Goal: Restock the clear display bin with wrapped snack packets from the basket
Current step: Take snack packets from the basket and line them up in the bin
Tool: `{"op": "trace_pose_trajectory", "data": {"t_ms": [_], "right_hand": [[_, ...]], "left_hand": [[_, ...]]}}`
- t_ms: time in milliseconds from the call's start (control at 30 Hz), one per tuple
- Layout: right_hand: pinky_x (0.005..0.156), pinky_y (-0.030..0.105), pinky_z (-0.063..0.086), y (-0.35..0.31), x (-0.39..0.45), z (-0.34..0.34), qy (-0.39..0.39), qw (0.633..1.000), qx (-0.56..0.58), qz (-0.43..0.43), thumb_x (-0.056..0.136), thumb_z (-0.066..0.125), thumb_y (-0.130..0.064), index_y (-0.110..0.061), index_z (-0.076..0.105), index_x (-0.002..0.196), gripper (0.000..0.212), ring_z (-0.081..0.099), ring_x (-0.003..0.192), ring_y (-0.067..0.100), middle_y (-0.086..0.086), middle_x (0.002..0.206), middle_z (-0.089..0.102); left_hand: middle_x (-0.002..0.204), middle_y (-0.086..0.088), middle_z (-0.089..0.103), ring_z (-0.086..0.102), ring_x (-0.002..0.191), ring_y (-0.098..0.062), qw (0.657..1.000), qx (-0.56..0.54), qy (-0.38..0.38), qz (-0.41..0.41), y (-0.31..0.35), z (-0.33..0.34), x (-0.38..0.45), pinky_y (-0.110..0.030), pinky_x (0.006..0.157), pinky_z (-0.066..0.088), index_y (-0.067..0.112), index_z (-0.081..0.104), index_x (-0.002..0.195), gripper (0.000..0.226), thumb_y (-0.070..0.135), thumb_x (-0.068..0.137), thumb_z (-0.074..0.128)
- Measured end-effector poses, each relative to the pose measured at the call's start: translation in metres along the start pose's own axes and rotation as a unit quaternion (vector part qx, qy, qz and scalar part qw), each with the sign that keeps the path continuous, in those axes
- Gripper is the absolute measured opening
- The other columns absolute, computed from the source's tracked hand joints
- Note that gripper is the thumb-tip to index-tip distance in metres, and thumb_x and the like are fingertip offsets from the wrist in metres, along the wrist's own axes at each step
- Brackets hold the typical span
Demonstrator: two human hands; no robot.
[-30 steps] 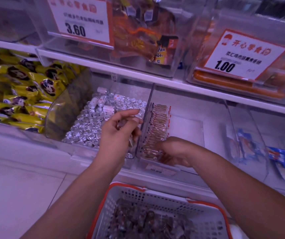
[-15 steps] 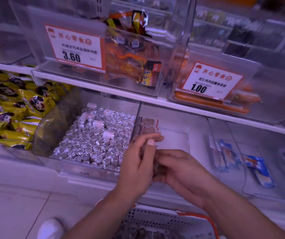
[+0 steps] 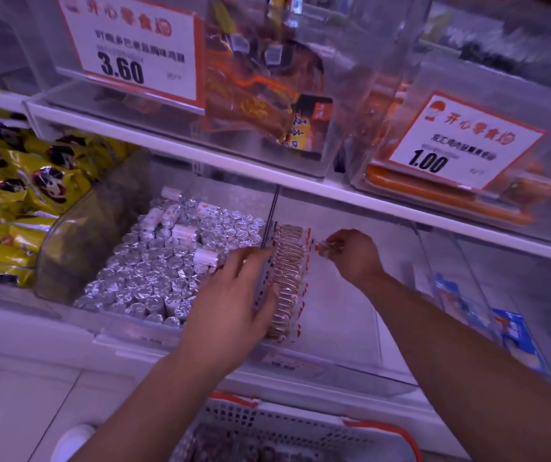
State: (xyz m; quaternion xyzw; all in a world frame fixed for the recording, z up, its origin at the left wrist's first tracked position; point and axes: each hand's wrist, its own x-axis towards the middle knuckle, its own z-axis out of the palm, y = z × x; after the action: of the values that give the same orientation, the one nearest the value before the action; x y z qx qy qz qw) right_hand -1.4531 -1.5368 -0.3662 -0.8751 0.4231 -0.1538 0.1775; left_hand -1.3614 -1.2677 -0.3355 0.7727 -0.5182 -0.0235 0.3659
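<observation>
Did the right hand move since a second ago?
Yes. The right hand, earlier at the near end of the packet row, is now farther back in the clear bin, pinching a small packet.

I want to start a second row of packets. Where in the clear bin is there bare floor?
Bare floor runs right of the packet row, from beside the right hand to the bin's front wall. The left wall is crowded: the row stands against it, the left hand resting there. The foil-roll bin next door is full.

Head camera looks down (close, wide-angle) onto the shelf (image 3: 300,186).
</observation>
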Motion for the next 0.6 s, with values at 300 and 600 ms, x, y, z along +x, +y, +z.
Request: {"op": "trace_pose_trajectory", "data": {"t_ms": [300,600], "right_hand": [[0.086,0.033,0.050,0.018,0.008,0.023,0.049,0.990,-0.101,-0.091,0.087,0.069,-0.023,-0.010,0.074,0.104,0.022,0.056,0.103,0.032,0.014,0.105,0.057],[0.079,0.043,0.048,0.011,0.013,0.025,0.068,0.951,-0.240,-0.185,0.087,0.067,-0.017,-0.006,0.072,0.098,0.016,0.054,0.096,0.035,0.015,0.098,0.062]], "left_hand": [[0.133,0.002,0.046,0.064,0.097,-0.023,1.000,-0.009,0.010,-0.006,-0.004,0.007,0.003,-0.039,0.076,0.055,0.031,0.038,0.138,0.052,0.035,0.088,0.049],[0.135,0.004,0.044,0.062,0.102,-0.022,1.000,-0.026,0.005,-0.011,-0.005,0.006,0.001,-0.037,0.079,0.054,0.033,0.039,0.140,0.054,0.035,0.088,0.049]]}}
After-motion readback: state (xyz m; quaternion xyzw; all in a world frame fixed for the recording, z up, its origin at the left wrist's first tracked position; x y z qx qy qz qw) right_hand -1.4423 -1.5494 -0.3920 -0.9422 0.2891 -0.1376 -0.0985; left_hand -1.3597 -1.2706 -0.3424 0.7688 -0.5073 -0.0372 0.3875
